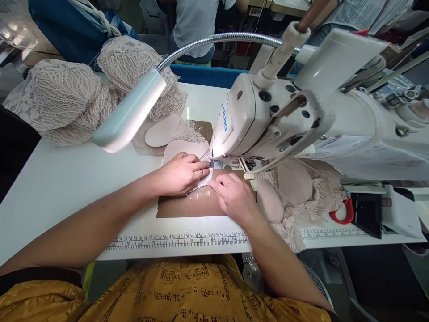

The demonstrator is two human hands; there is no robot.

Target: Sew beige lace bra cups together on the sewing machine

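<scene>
My left hand lies curled over a piece of white lace and presses it down, fingertips close to the needle of the white sewing machine. My right hand rests just right of it on the brown plate, fingers bent and pinching the edge of the same lace. Two beige foam cups lie on the table behind my left hand. The needle itself is hidden by the machine head.
A gooseneck lamp hangs over the table's middle. Piles of lace cups sit at the back left, more beige cups and lace under the machine arm. Red-handled scissors lie at right. A ruler strip runs along the front edge. Another person sits beyond.
</scene>
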